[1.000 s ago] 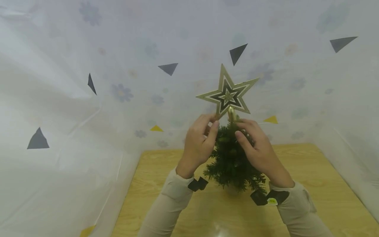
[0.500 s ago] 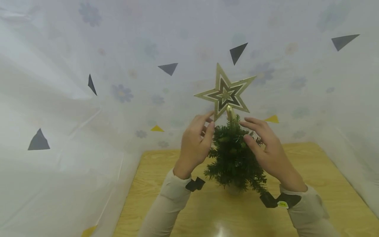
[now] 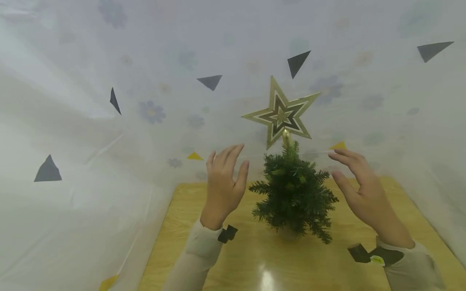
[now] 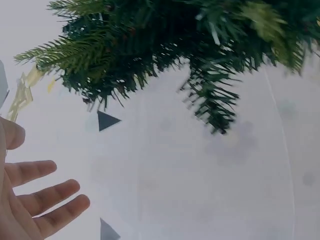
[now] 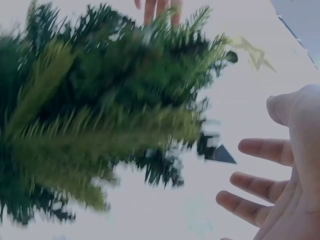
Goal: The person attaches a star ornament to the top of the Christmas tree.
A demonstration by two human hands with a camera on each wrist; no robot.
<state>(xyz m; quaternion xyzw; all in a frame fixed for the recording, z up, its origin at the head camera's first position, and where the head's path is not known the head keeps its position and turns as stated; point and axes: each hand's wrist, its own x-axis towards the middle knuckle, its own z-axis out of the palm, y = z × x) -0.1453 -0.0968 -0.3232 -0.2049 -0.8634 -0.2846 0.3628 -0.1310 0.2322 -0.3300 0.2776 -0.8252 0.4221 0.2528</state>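
Note:
A small green Christmas tree (image 3: 293, 194) stands upright on the table, and a gold star tree topper (image 3: 282, 115) sits on its tip, leaning a little left. To the left of the tree, my left hand (image 3: 225, 182) is raised with fingers spread, apart from the branches and holding nothing. My right hand (image 3: 364, 190) is off to the right side, fingers loosely extended, also apart from the tree. Both wrist views show branches beside relaxed, bare fingers: the left hand (image 4: 35, 195) at lower left and the right hand (image 5: 280, 175) at right.
The wooden table (image 3: 204, 258) carries the tree. Behind it hangs a pale floral sheet (image 3: 164, 48) with several dark triangles and a few yellow ones. A translucent sheet (image 3: 87, 214) rises along the left side.
Both hands have drawn away from the treetop, the left to the left, the right to the right. The star stays on the tip. The view has shifted slightly.

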